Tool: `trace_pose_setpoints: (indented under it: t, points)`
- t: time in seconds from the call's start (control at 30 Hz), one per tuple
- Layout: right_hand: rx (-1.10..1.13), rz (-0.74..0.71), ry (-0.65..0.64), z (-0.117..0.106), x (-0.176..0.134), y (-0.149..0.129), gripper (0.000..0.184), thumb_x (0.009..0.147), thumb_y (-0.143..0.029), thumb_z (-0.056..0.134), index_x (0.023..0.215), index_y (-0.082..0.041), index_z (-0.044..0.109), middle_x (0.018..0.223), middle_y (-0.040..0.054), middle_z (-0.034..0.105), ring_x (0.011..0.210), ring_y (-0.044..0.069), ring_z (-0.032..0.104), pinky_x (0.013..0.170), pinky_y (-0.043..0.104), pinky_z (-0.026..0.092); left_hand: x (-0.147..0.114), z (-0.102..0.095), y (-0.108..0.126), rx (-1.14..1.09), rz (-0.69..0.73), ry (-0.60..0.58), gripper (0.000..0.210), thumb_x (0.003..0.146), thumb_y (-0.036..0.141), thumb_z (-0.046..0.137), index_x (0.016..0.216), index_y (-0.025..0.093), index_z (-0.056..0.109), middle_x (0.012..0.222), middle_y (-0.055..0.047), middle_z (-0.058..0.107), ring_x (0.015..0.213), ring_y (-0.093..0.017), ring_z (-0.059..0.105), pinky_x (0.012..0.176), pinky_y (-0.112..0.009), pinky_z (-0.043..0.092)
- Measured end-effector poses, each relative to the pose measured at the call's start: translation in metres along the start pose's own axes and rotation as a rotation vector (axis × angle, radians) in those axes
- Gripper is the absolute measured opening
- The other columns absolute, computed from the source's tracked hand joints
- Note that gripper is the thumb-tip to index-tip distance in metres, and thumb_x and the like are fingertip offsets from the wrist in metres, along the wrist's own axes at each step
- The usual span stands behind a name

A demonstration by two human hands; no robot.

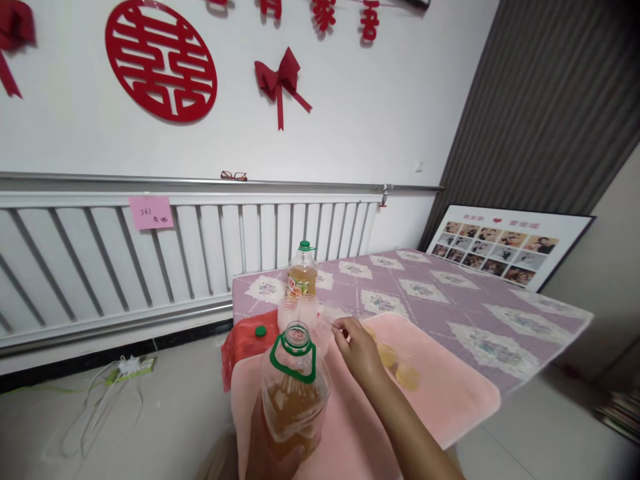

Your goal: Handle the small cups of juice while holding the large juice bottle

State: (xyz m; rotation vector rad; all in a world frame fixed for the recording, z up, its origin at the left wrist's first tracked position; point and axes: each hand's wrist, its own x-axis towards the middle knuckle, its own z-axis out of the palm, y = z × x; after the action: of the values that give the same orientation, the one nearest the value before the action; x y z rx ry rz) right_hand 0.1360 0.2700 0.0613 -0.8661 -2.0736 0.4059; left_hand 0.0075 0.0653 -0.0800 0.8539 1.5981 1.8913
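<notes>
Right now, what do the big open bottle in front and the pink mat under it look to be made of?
The big open bottle looks like clear, glossy plastic: the amber liquid shows through its wall, and a green plastic handle ring circles the neck. The pink mat looks like soft, matte fabric, perhaps a towel, with rounded corners and no shine. The right hand hovers above the mat.

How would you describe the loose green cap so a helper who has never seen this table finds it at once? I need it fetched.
Start at the table with the lilac patterned cloth and go to its near left corner, where a red bag lies. The green cap sits on it, left of the clear cups. It is the only green piece lying loose; the other cap is on the smaller bottle.
</notes>
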Motion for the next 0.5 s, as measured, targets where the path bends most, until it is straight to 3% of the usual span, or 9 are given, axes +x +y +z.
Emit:
trace_pose_setpoints:
  t: [0.07,0.23,0.37,0.5]
  points:
    - [0.010,0.015,0.030,-0.013,-0.006,-0.001,0.018,0.095,-0.034,0.049,0.088,-0.025,0.061,0.086,0.0054,0.069,0.078,0.022,0.066,0.075,0.032,0.051,0.002,0.005,0.006,-0.059,0.000,-0.005,0.112,0.058,0.053,0.091,0.154,0.031,0.038,0.155,-0.014,0.058,0.140,-0.040,0.059,0.120,-0.059,0.049]
    - [0.019,0.052,0.034,-0.030,-0.039,0.007,0.020,0.093,-0.037,0.050,0.082,-0.026,0.062,0.080,0.0052,0.070,0.070,0.022,0.066,0.066,0.032,0.050,0.004,0.012,0.013,-0.136,-0.036,-0.022,0.109,0.058,0.045,0.091,0.151,0.031,0.037,0.152,-0.014,0.061,0.137,-0.038,0.062,0.116,-0.056,0.052]
    - [-0.004,0.100,-0.042,-0.027,-0.074,0.024,0.021,0.092,-0.036,0.048,0.079,-0.026,0.061,0.081,0.0068,0.072,0.072,0.024,0.068,0.068,0.034,0.052,0.002,0.007,0.002,-0.140,-0.061,-0.023,0.112,0.060,0.040,0.086,0.155,0.026,0.027,0.155,-0.017,0.057,0.139,-0.039,0.060,0.117,-0.060,0.048]
    - [-0.064,0.132,-0.141,-0.016,-0.104,0.040,0.018,0.091,-0.030,0.045,0.076,-0.028,0.055,0.080,0.0061,0.069,0.072,0.024,0.067,0.066,0.033,0.051,-0.001,0.005,0.007,-0.122,-0.095,-0.030,0.107,0.060,0.038,0.087,0.151,0.026,0.032,0.151,-0.016,0.061,0.136,-0.039,0.062,0.118,-0.058,0.048]
